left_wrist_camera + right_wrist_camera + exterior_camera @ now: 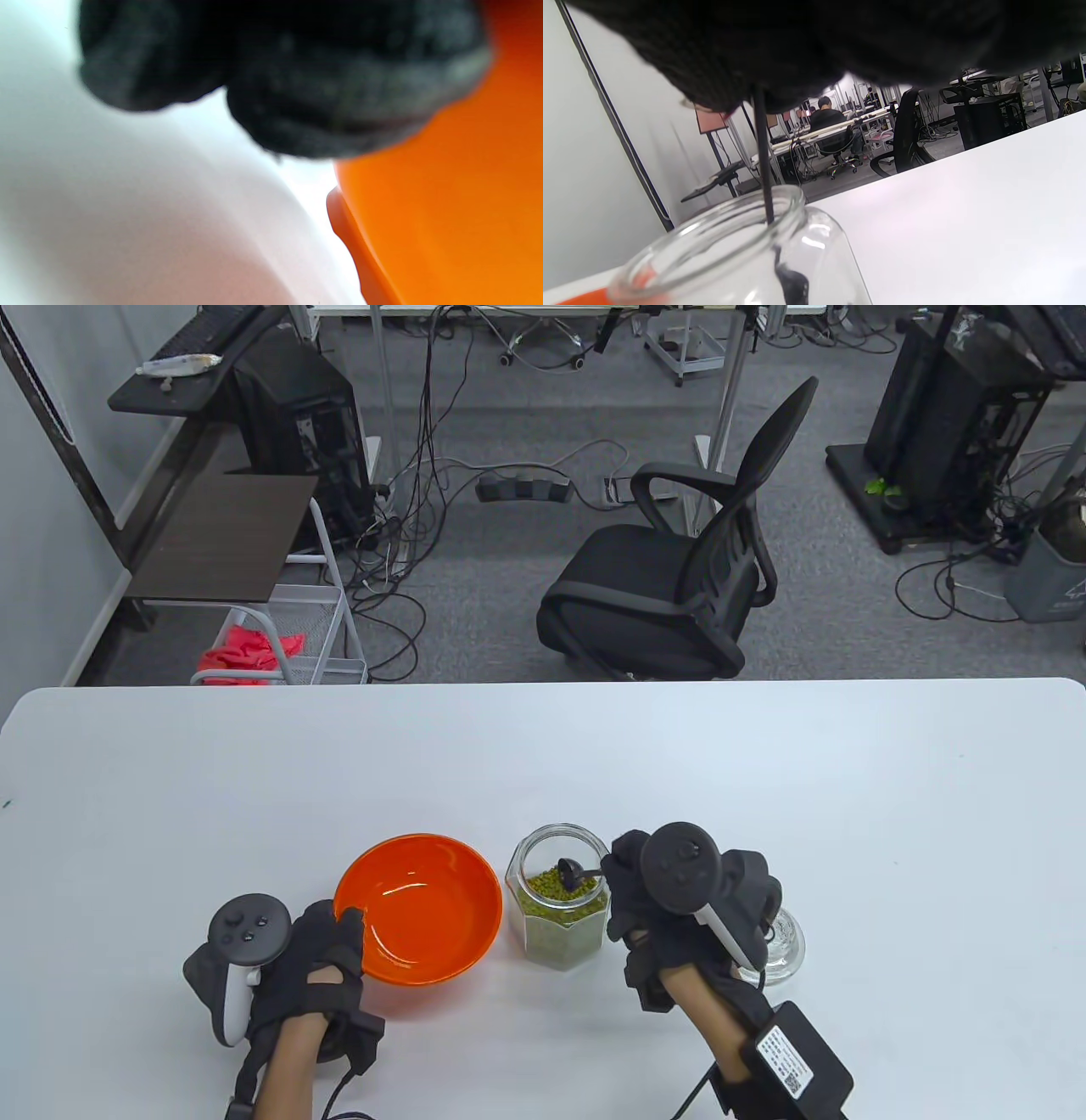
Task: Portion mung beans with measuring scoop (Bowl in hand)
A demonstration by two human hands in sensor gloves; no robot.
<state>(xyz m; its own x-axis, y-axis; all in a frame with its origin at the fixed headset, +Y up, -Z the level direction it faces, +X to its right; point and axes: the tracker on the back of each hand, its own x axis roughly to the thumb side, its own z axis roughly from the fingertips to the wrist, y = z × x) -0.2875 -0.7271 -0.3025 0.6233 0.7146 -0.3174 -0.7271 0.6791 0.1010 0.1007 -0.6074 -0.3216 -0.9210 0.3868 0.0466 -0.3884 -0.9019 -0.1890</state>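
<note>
An orange bowl (417, 908) sits empty on the white table (764, 780). My left hand (327, 959) grips its near-left rim, thumb inside the rim; the left wrist view shows gloved fingers (297, 76) against the bowl's orange wall (445, 220). A clear glass jar (558, 909) about half full of green mung beans (560, 894) stands just right of the bowl. My right hand (632, 891) holds a black measuring scoop (570, 872) whose head is inside the jar's mouth above the beans. The right wrist view shows the scoop handle (763, 161) going down into the jar (746, 254).
A glass lid (785, 943) lies on the table right of my right hand, partly hidden by it. A black office chair (679, 568) stands beyond the table's far edge. A wire cart (288, 636) stands at the far left.
</note>
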